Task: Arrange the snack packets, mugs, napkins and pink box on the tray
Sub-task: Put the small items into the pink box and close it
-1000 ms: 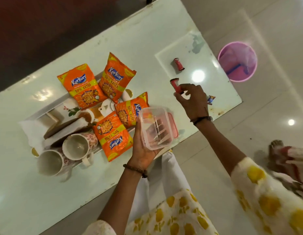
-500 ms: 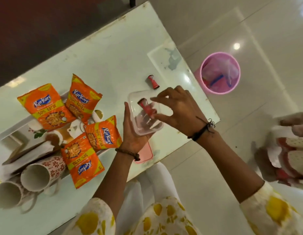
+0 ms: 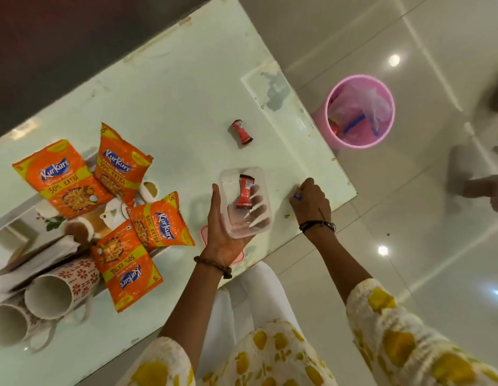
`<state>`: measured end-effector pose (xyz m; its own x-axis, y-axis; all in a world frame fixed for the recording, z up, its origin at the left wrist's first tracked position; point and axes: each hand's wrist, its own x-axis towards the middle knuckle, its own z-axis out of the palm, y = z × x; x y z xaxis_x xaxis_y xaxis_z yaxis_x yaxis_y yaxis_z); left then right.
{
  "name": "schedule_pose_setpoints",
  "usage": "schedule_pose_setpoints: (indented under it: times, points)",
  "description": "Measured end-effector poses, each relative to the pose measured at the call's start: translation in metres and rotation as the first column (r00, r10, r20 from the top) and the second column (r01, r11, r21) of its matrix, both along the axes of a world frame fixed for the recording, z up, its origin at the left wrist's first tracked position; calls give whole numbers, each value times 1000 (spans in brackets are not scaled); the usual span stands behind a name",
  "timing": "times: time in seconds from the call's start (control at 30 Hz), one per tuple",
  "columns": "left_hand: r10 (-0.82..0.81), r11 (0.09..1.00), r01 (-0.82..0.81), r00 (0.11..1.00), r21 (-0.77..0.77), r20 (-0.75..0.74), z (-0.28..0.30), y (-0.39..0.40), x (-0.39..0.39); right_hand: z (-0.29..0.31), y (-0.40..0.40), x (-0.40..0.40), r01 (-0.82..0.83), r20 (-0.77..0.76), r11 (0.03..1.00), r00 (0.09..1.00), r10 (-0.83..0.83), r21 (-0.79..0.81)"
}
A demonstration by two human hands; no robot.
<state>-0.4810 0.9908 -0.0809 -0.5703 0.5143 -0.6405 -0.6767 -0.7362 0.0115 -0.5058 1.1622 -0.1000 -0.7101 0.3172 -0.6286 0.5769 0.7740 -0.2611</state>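
My left hand (image 3: 222, 238) holds the clear plastic box (image 3: 229, 175) tilted above the table's front edge. A red wrapped sweet (image 3: 245, 192) lies inside it. The box's pink lid (image 3: 204, 235) rests on the table under it, mostly hidden. My right hand (image 3: 312, 203) presses on the table near the right edge, fingers curled on a small blue sweet (image 3: 297, 195). A second red sweet (image 3: 241, 132) lies on the table farther back. At the left, the tray (image 3: 8, 218) carries several orange snack packets (image 3: 64, 176), two mugs (image 3: 50, 296) lying on their sides, and napkins (image 3: 36, 254).
A pink waste bin (image 3: 359, 112) stands on the floor just beyond the table's right edge. The white table (image 3: 172, 87) stretches back behind the tray. Another person's blurred foot is at the far right.
My right hand has let the red sweet drop into the box and moved right to the blue sweet near the table edge. My left hand still holds the box.
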Motion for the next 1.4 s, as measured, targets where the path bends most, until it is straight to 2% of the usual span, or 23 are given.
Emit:
schedule_pose_setpoints:
  times: [0.1,0.17,0.23,0.27,0.33,0.4,0.5,0.57,0.7,0.77,0.87,0.93,1.03,1.13,1.23,1.33,1.4]
  points:
    - [2,999,-1,999,-45,37,-4,2,8,14,-5,-4,4,-101,997,995,-11,-77]
    - [-1,991,14,996,-136,93,-6,4,13,36,-10,-6,-37,-292,986,956,-11,-160]
    - [4,964,37,988,-264,152,-10,3,17,64,-18,-5,-199,-479,961,874,85,-192]
    - [-1,955,50,987,-294,162,-11,2,17,77,-23,-3,-311,-520,934,835,181,-175]
    - [-20,970,52,991,-237,134,-7,1,13,95,-36,0,-519,-461,843,788,408,-141]
    - [-8,984,31,991,-176,133,-5,-2,11,101,-50,4,-611,-320,775,776,544,-164]
    - [-32,987,46,995,-153,96,-8,-9,9,102,-68,5,-562,-227,792,825,518,-237]
    - [-38,985,49,996,-164,75,-6,-10,5,100,-75,3,-541,-191,816,839,509,-203]
    - [-19,988,26,999,-149,47,-8,-12,4,96,-81,-1,-650,-123,757,758,640,-64]
    - [-9,991,14,999,-134,38,-10,-13,5,102,-81,-6,-645,-212,763,752,625,-38]
    - [-15,991,14,1000,-131,-10,-13,-14,3,111,-76,-21,-478,-423,874,812,401,-88]
    - [0,996,-2,1000,-90,-22,-13,-16,2,105,-72,-40,-371,-440,919,853,280,-133]
    - [72,997,-73,997,-20,-13,-16,-19,6,76,-74,-73,-267,-412,952,892,184,-152]
    - [96,995,-97,994,26,49,-20,-22,11,35,-82,-104,-244,-323,963,926,195,-118]
    - [99,995,-100,994,15,38,-23,-23,17,1,-91,-120,-300,-202,953,936,287,-33]
    - [86,996,-86,996,-1,-19,-24,-22,20,-13,-96,-121,-318,-203,948,926,317,27]
    - [95,995,-95,995,11,-25,-25,-22,21,-11,-95,-115,-290,-225,957,932,284,9]
